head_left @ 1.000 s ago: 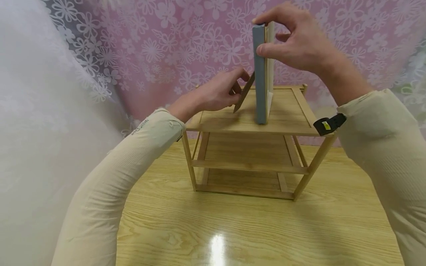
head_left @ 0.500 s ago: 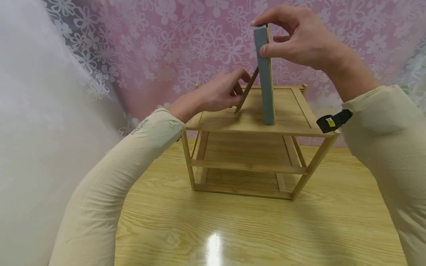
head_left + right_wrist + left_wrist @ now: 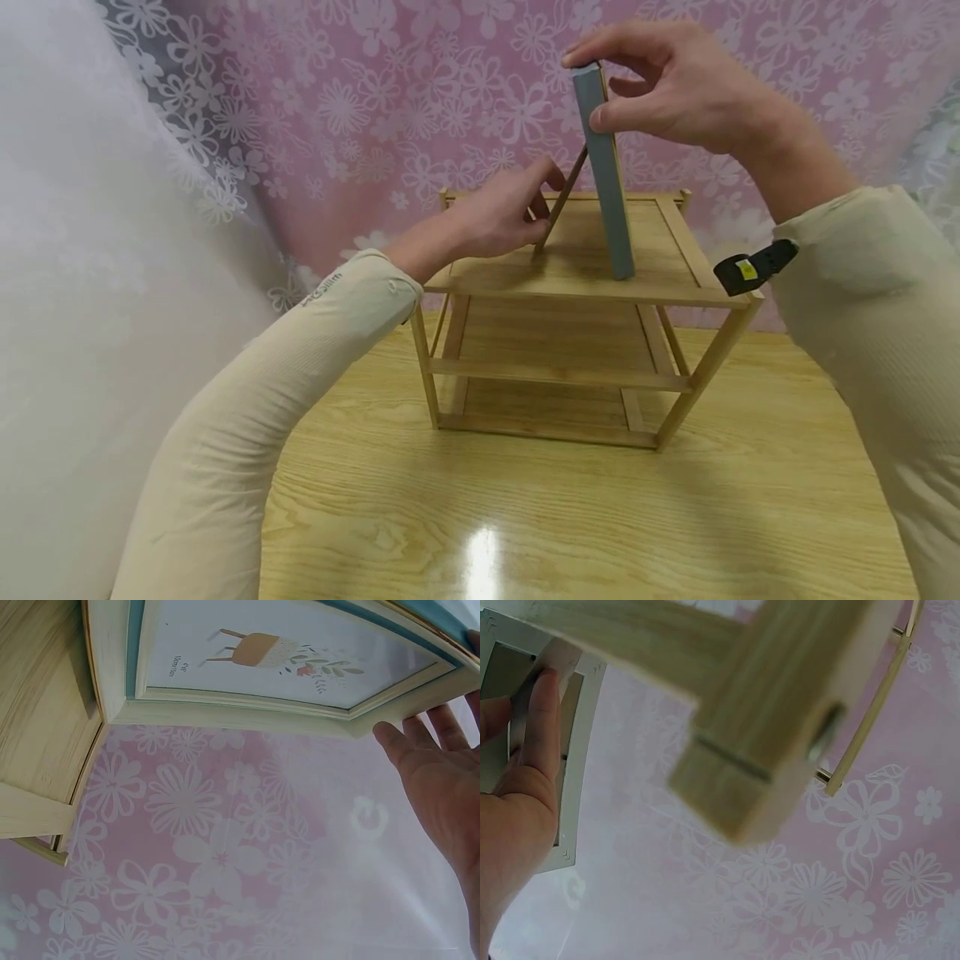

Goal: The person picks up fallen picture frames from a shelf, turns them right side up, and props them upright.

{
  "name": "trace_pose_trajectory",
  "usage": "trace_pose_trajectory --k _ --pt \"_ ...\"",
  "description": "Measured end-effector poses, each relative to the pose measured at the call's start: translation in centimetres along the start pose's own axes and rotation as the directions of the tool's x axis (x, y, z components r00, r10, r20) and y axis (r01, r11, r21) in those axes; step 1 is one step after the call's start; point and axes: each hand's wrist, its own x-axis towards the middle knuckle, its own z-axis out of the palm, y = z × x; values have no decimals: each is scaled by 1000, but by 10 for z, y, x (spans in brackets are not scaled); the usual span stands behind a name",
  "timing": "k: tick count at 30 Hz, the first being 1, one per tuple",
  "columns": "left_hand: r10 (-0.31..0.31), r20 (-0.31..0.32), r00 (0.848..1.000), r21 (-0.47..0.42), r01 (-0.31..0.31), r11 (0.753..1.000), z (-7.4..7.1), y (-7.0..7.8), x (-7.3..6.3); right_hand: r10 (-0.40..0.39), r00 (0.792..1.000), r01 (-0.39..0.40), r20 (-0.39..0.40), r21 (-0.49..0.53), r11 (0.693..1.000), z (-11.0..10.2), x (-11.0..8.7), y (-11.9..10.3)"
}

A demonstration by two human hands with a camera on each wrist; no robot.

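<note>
- Pink cloth (image 3: 345, 117) patterned with white flowers hangs behind a wooden rack (image 3: 562, 375)
- Photo frame (image 3: 606, 175), blue along its near edge, stands on the rack's top shelf (image 3: 656, 229) close to the front, its top leaning toward the person's left
- Inside its cream border (image 3: 225, 712), a print (image 3: 262, 656) of a chair and flowers faces the person's right
- Back stand (image 3: 561, 200) slants down from the frame's rear toward the shelf, its foot apart from the frame
- Right hand (image 3: 675, 92) has its grip clamped on the frame's upper end, a fingertip over the top, the thumb against the near edge
- Left hand (image 3: 502, 208) has its grip pinched on the back stand, with finger and thumb on opposite sides
- Black strap (image 3: 757, 267) with a yellow mark sits by the right sleeve (image 3: 870, 333)
- Below the rack spreads a wood-grain desk (image 3: 375, 517) with a bright glare
- White sheer cloth (image 3: 150, 292) hangs at the left
</note>
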Motion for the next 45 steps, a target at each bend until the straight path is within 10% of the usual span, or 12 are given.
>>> trace_pose_trajectory --k 45 --pt "-122 112 986 -83 132 988 -2 10 6 39 999 -41 32 53 998 -1 -7 2"
